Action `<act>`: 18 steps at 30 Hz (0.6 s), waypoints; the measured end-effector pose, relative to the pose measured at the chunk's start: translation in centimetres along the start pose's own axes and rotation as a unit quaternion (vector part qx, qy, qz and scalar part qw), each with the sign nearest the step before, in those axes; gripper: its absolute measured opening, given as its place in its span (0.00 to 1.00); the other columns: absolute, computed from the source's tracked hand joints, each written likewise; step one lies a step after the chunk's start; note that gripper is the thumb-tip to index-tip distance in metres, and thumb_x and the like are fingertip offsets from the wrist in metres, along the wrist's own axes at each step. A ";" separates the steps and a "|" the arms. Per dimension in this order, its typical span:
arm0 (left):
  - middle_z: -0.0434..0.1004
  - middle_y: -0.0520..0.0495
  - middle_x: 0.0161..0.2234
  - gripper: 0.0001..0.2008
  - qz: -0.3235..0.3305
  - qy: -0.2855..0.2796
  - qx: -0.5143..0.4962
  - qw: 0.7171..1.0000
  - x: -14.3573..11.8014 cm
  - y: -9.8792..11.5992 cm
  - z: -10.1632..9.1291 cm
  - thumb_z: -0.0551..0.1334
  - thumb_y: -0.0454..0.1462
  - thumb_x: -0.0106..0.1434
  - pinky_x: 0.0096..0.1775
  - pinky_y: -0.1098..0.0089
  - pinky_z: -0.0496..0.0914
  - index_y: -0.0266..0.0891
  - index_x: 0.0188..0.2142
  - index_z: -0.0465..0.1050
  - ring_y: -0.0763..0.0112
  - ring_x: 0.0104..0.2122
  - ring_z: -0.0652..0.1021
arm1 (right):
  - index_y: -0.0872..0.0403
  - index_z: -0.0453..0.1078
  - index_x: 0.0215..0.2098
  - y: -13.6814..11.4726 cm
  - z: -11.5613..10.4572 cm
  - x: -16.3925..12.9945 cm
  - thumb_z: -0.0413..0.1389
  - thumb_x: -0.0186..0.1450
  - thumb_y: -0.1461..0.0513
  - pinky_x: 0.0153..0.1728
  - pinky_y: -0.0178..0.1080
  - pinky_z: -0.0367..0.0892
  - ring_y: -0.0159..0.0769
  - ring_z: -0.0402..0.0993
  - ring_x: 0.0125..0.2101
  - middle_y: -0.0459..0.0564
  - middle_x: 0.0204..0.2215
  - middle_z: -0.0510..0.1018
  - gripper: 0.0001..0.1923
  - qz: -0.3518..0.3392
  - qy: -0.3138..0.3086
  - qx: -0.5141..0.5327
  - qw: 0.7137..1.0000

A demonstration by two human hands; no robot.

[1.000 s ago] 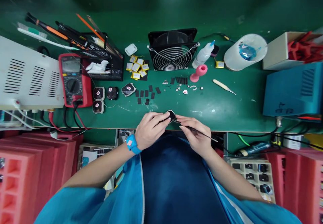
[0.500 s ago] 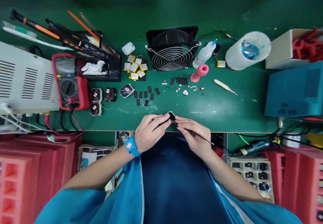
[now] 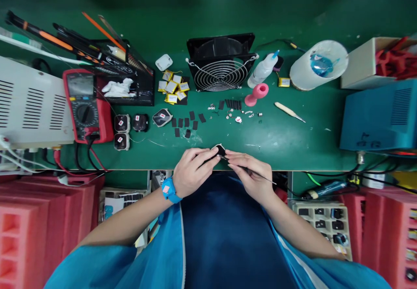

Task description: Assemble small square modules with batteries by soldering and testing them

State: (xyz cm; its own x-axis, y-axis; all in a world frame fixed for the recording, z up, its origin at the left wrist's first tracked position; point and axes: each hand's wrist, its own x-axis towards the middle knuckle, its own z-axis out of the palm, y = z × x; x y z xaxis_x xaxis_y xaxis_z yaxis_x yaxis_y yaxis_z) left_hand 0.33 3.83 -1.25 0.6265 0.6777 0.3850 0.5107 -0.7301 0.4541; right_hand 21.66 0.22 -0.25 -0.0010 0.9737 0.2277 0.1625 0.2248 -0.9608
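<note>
left hand (image 3: 193, 170) is pinching a small black part (image 3: 220, 150) at the bench edge, centre of the frame; right hand (image 3: 251, 174) is pinching thin tweezers (image 3: 257, 175) whose tip is touching that part; both are sitting as they were half a second back, while the multimeter (image 3: 85, 106) at upper left is lying slightly further left; writing on the blue box (image 3: 378, 113) at right is too blurred to read

**Small black part worked at the bench edge**

The left hand (image 3: 192, 171) pinches a small black square part (image 3: 220, 150) at the green bench top's (image 3: 293, 137) near edge. At three o'clock, the right hand (image 3: 252, 174) grips thin metal tweezers (image 3: 260, 177), tips touching it.
</note>
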 end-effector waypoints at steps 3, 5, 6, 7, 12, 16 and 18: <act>0.81 0.41 0.53 0.18 0.002 -0.001 0.001 1.000 0.0 0.0 0.0 0.64 0.28 0.68 0.47 0.60 0.77 0.38 0.56 0.73 0.60 0.50 0.78 | 0.50 0.80 0.43 0.0 0.0 0.0 0.62 0.66 0.71 0.50 0.45 0.81 0.43 0.85 0.47 0.50 0.40 0.87 0.12 -0.002 0.013 0.000 1.000; 0.81 0.41 0.53 0.19 0.000 -0.002 -0.001 1.000 0.0 0.1 0.1 0.64 0.29 0.68 0.48 0.60 0.76 0.39 0.58 0.73 0.60 0.50 0.78 | 0.49 0.80 0.43 0.0 0.0 -0.1 0.62 0.66 0.71 0.50 0.45 0.81 0.43 0.85 0.47 0.50 0.40 0.87 0.12 0.006 0.023 -0.004 1.000; 0.81 0.41 0.53 0.20 -0.001 -0.002 -0.002 1.000 0.0 0.1 0.1 0.64 0.29 0.68 0.48 0.60 0.76 0.40 0.58 0.72 0.60 0.51 0.78 | 0.49 0.80 0.43 0.0 0.1 -0.1 0.62 0.66 0.70 0.50 0.45 0.81 0.43 0.85 0.47 0.50 0.40 0.87 0.12 0.010 0.024 -0.005 1.000; 0.81 0.41 0.54 0.21 -0.003 -0.002 -0.004 1.000 0.0 0.1 0.1 0.64 0.29 0.68 0.48 0.59 0.76 0.40 0.60 0.71 0.60 0.51 0.78 | 0.49 0.80 0.43 0.0 0.1 -0.1 0.62 0.66 0.70 0.50 0.45 0.81 0.44 0.85 0.46 0.49 0.40 0.87 0.11 0.013 0.024 -0.006 1.000; 0.82 0.42 0.53 0.22 -0.005 -0.001 -0.004 1.000 0.0 0.1 0.0 0.64 0.29 0.68 0.47 0.60 0.76 0.41 0.61 0.70 0.60 0.51 0.78 | 0.49 0.81 0.42 -0.1 0.2 0.0 0.62 0.67 0.70 0.51 0.47 0.81 0.44 0.85 0.47 0.50 0.40 0.87 0.11 0.040 0.018 0.016 0.999; 0.82 0.41 0.52 0.19 0.002 0.003 0.005 1.000 0.1 0.1 0.0 0.64 0.28 0.68 0.47 0.60 0.77 0.39 0.57 0.72 0.60 0.50 0.79 | 0.49 0.81 0.42 -0.1 0.0 0.1 0.62 0.66 0.71 0.50 0.45 0.81 0.43 0.85 0.47 0.49 0.40 0.87 0.13 0.039 0.008 0.034 0.999; 0.82 0.40 0.52 0.18 0.004 0.002 0.006 1.000 0.1 0.1 0.1 0.65 0.28 0.68 0.47 0.60 0.77 0.38 0.56 0.73 0.60 0.50 0.79 | 0.48 0.81 0.42 -0.1 -0.1 0.2 0.61 0.66 0.72 0.50 0.46 0.81 0.43 0.85 0.47 0.50 0.40 0.87 0.13 0.028 0.002 0.037 0.999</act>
State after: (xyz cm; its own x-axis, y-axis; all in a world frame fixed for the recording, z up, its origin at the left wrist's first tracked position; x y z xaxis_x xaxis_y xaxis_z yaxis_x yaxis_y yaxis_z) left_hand 0.48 3.84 -1.20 0.6284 0.6717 0.3923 0.5126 -0.7369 0.4407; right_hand 21.78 0.35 -0.12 0.0108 0.9847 0.1737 0.0895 0.1721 -0.9810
